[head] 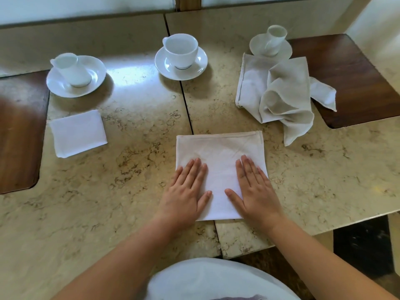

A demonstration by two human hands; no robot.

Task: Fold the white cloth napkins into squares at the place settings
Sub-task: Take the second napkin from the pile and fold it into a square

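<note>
Napkin (219, 167), part-folded, flat on the worktop (134, 191) straight ahead. Pinned by left hand (184, 191) and right hand (254, 187), fingers straight, gripping nothing. Best smoothed outward to the hems, edges squared before creasing. Finished square (79, 133) left; crumpled napkin (279, 92) waiting far right.

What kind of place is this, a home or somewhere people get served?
Probably a café or hotel dining room. White cups on saucers stand in a row along a marble-look table, each with a white napkin beside it, as at laid places.
</note>
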